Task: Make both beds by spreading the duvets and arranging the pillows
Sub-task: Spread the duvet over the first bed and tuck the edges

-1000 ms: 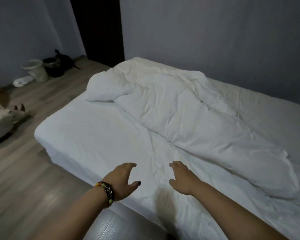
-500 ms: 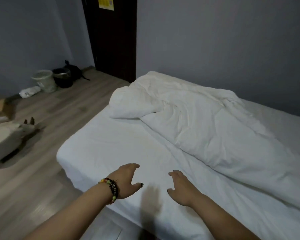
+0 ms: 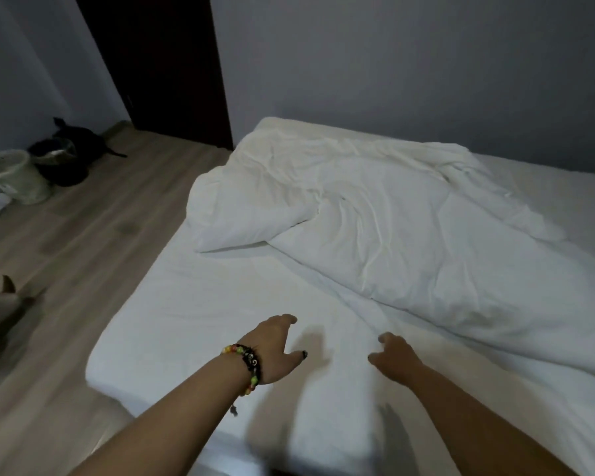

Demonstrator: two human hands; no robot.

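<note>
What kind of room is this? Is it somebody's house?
Most likely a bedroom, maybe in a guesthouse or a home; I cannot tell which. A low bed with a white sheet carries a rumpled duvet. There is a dark door and a wooden floor with small bins.

One camera sits on the person's head. It looks forward and down at the bed [image 3: 193,324], close by.

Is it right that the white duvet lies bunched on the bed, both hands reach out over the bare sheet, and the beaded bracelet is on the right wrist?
Not quite. The head view shows the beaded bracelet on the left wrist, behind the left hand, not by the right hand. The white duvet does lie bunched on the bed.
</note>
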